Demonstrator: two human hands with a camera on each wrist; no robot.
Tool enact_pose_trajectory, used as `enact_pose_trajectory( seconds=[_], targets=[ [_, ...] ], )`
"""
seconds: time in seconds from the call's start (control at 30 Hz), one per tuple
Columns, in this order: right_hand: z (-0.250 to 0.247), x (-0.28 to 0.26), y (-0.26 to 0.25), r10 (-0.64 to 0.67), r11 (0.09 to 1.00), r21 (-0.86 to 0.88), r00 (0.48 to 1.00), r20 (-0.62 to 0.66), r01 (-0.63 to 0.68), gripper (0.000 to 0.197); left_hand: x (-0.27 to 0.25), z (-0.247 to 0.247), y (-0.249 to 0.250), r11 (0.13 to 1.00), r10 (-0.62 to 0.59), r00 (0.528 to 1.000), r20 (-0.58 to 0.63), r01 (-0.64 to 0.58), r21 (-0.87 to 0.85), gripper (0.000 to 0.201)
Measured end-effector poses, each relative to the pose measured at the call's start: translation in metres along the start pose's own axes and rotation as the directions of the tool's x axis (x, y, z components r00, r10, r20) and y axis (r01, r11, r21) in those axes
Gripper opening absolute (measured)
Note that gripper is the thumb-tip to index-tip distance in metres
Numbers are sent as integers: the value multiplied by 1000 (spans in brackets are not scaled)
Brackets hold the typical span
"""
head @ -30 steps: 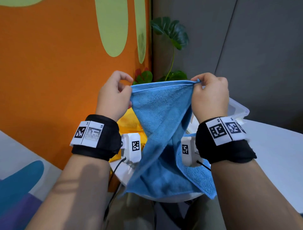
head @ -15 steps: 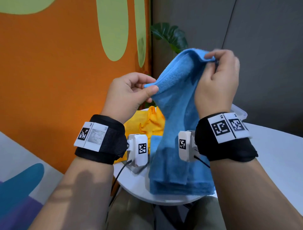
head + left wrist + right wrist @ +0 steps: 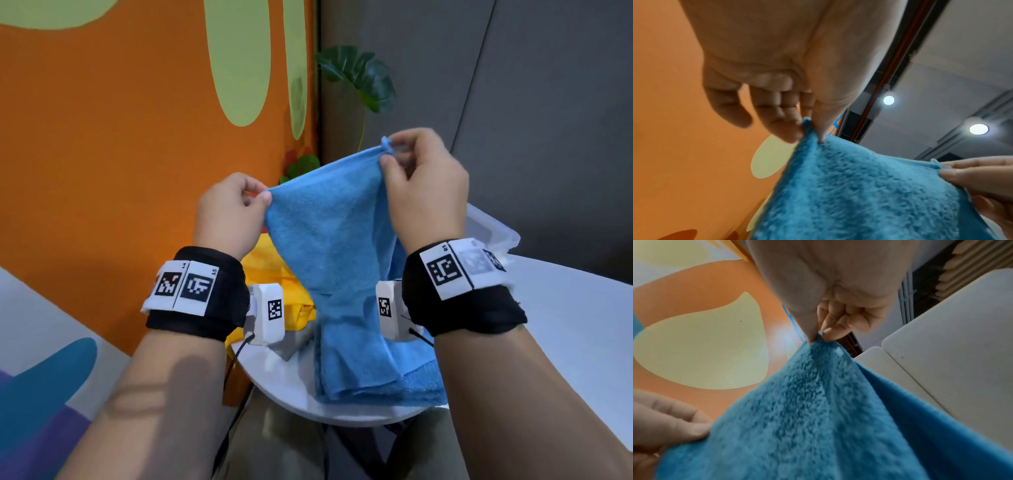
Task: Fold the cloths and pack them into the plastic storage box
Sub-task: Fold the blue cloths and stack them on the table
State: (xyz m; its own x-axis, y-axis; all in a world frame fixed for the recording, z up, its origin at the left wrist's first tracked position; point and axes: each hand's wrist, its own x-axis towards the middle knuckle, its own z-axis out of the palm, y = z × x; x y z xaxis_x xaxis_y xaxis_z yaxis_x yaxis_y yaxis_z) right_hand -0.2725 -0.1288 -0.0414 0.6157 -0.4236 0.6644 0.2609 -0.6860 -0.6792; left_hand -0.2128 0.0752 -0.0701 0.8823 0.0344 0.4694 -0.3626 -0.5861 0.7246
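Note:
A blue terry cloth [image 3: 335, 246] hangs in the air between my two hands, its lower end resting on the white round table [image 3: 561, 329]. My left hand [image 3: 236, 209] pinches the cloth's upper left corner between thumb and fingers [image 3: 789, 129]. My right hand [image 3: 421, 178] pinches the upper right corner [image 3: 818, 337], held higher than the left. The cloth [image 3: 859, 194] slopes up to the right and drapes in loose folds [image 3: 807, 418]. A clear plastic storage box [image 3: 493, 233] shows behind my right wrist, mostly hidden.
A yellow cloth [image 3: 274, 274] lies crumpled on the table behind my left wrist. An orange wall with green shapes [image 3: 102, 137] stands close on the left. A potted plant [image 3: 359, 75] and grey wall panels [image 3: 531, 120] stand behind the table.
My hands spread apart again along the cloth's top edge. The right hand came down from its high lift, the left hand dropped lower, and the cloth opened out wider between them.

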Motion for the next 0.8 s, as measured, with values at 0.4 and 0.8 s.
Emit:
enact_pose_trajectory(
  seconds=[0.4, 0.8],
  targets=[
    [18, -10, 3, 5, 984, 165, 932, 362, -69, 7, -15, 7, 33, 957, 277, 924, 264, -241, -161, 27],
    [18, -19, 13, -85, 995, -8, 901, 424, 98, 16, -11, 12, 31, 978, 205, 976, 73, -202, -42, 11]
  ],
)
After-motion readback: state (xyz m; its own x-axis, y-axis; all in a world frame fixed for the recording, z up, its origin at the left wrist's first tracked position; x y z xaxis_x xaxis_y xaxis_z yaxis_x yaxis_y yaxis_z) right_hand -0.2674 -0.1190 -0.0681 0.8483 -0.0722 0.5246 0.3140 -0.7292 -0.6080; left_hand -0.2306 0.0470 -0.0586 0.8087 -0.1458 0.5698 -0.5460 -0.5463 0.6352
